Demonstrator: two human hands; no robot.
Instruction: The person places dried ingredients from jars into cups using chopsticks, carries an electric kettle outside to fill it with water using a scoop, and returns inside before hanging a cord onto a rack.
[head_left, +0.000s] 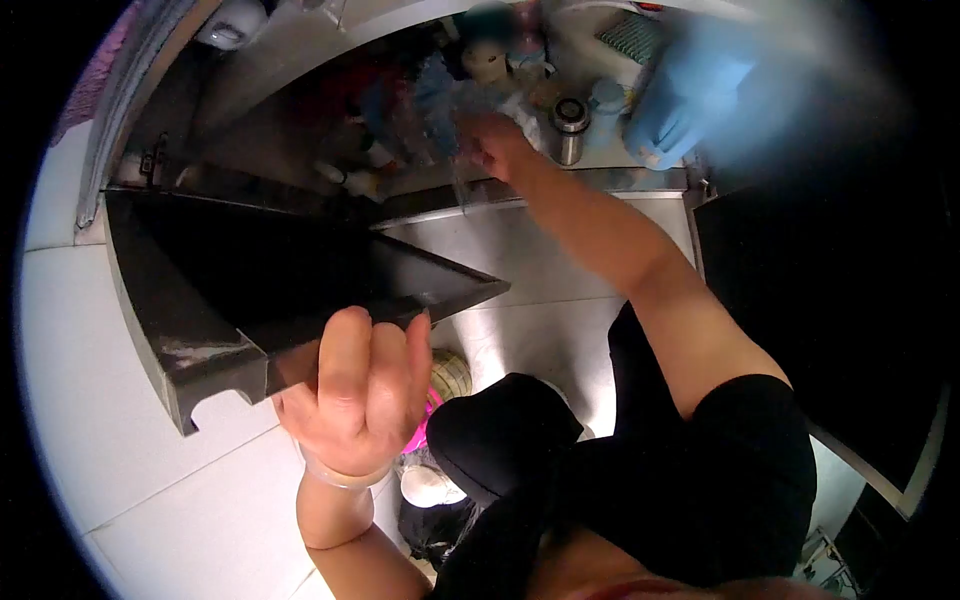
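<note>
My left hand (355, 390), with a pale bangle (345, 475) at the wrist, is closed around the edge of the dark cabinet door (210, 360), which stands open on the left. My right hand (495, 145) reaches into the cabinet over its front rim (440, 210). Its fingers are closed on what looks like a crumpled clear plastic bag (445, 115); the fingertips are partly hidden. Just right of that hand stands a steel thermos (570, 130). Beside the thermos is a translucent bottle (605, 105), and farther right a large blue container (675, 110).
Another dark door (820, 280) stands open on the right. Deep in the cabinet are dim, jumbled items and a green ridged object (635, 38). Below, near my knee (500, 430), are a black plastic bag (440, 525) and a pink-rimmed item (422, 425) on the white tiled floor (200, 490).
</note>
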